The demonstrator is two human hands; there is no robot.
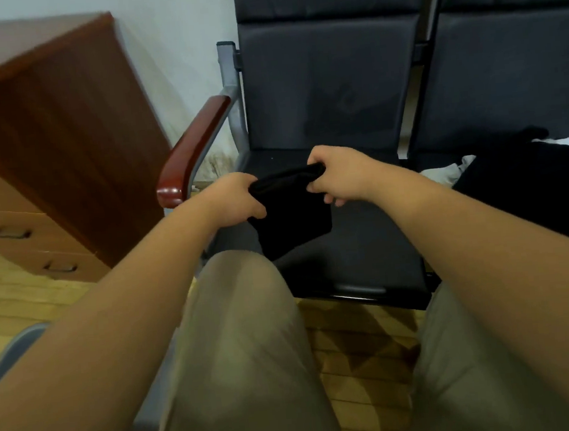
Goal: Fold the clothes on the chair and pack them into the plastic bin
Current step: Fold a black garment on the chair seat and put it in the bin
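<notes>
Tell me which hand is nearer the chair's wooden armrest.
Left. The left hand grips the black garment just right of the armrest; the right hand grips it farther right.

Plain black garment point(290, 215) between the left hand point(237, 200) and right hand point(340, 176). Chair point(330, 84) beyond them dark grey; armrest point(194, 147) left of them reddish-brown; clothes point(531, 187) to their right black, white and pale grey.

fingertips of left hand point(237, 199) and right hand point(341, 176) partly hidden in black garment point(293, 218), pile of clothes point(531, 180) cut off at right edge, wooden cabinet point(55, 132) blurred at upper left
</notes>
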